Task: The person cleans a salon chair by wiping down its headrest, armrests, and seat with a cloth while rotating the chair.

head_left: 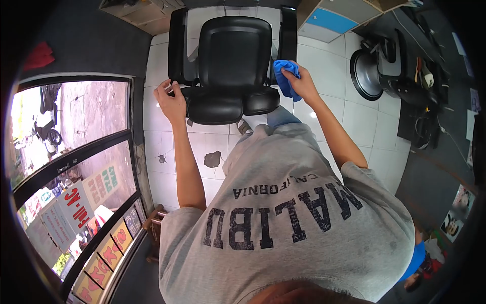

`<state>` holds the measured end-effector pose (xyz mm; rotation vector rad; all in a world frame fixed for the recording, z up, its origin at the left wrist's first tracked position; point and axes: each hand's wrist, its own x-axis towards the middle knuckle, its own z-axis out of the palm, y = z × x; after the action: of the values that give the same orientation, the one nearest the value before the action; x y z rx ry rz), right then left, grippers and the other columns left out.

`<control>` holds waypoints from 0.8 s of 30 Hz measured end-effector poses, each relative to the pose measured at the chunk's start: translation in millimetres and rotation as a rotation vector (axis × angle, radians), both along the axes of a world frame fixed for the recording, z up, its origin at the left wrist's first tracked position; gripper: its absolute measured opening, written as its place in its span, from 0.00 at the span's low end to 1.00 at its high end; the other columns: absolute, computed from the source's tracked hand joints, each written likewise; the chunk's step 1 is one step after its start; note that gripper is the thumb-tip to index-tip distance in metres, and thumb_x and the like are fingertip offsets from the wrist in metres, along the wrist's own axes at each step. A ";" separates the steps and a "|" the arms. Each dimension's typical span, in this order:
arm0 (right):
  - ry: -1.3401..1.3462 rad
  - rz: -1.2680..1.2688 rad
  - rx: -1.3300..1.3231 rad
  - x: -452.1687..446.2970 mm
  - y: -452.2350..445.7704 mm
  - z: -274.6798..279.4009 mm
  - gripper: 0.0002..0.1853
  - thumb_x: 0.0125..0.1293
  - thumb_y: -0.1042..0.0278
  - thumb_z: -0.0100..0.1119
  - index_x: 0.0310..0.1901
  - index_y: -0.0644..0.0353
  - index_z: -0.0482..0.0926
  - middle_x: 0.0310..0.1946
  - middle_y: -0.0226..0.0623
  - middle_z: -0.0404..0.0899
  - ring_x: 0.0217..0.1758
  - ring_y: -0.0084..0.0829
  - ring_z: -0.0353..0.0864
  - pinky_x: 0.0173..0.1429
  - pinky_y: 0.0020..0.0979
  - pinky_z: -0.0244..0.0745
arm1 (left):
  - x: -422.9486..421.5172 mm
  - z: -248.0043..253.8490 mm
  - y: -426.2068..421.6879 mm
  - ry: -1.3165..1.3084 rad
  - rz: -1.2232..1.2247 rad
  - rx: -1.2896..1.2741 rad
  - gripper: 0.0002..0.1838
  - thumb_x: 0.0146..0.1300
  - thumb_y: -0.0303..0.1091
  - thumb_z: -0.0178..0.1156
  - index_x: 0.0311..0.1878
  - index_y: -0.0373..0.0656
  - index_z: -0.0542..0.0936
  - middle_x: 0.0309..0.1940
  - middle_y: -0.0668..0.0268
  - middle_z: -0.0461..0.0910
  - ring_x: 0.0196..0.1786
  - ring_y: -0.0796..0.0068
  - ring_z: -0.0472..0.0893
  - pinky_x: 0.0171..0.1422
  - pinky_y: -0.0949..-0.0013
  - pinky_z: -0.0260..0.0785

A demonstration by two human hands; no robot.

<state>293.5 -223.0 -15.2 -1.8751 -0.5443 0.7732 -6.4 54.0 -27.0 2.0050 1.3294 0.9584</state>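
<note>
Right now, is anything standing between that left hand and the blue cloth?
Yes, in this view the black chair lies between the left hand, at one side, and the blue cloth, held in the right hand at the other.

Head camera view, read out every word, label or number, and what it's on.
"MALIBU": grey shirt
"CALIFORNIA": same shirt
"Full-AC", apparently: white window sign
Its smaller print, pale sign, yellow panels: unclear
Blue cloth, black chair: none legible
</note>
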 end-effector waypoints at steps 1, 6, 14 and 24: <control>0.030 0.033 -0.020 3.9 1.2 3.7 0.18 0.74 0.63 0.70 0.62 0.56 0.86 0.50 0.41 0.91 0.51 0.33 0.91 0.57 0.34 0.83 | 2.1 2.6 -1.8 0.002 0.016 0.005 0.13 0.77 0.36 0.68 0.57 0.39 0.84 0.55 0.55 0.79 0.50 0.62 0.86 0.51 0.60 0.78; -0.225 0.713 0.134 3.6 23.5 -4.1 0.16 0.73 0.63 0.69 0.58 0.57 0.84 0.52 0.46 0.88 0.58 0.51 0.87 0.64 0.45 0.80 | -0.9 2.0 -9.3 -0.036 0.101 0.115 0.14 0.79 0.36 0.66 0.56 0.35 0.84 0.52 0.55 0.80 0.51 0.60 0.85 0.57 0.60 0.77; -0.386 1.110 0.085 -4.2 100.8 -62.4 0.18 0.67 0.70 0.67 0.59 0.56 0.83 0.54 0.41 0.86 0.66 0.50 0.84 0.68 0.50 0.79 | 7.7 21.4 -67.5 -0.088 0.274 0.065 0.16 0.82 0.39 0.64 0.59 0.34 0.82 0.53 0.55 0.82 0.56 0.61 0.83 0.66 0.60 0.74; -0.283 1.275 0.131 -4.7 119.7 -57.8 0.17 0.65 0.75 0.64 0.56 0.57 0.86 0.57 0.43 0.86 0.64 0.53 0.85 0.67 0.49 0.79 | 66.1 35.3 -138.8 0.135 0.313 0.221 0.12 0.75 0.34 0.67 0.54 0.38 0.85 0.54 0.54 0.84 0.66 0.46 0.80 0.73 0.48 0.68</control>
<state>288.8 -103.3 -73.1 -1.3587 -1.9945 1.1943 59.7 -84.8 8.3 2.0932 1.7144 1.1714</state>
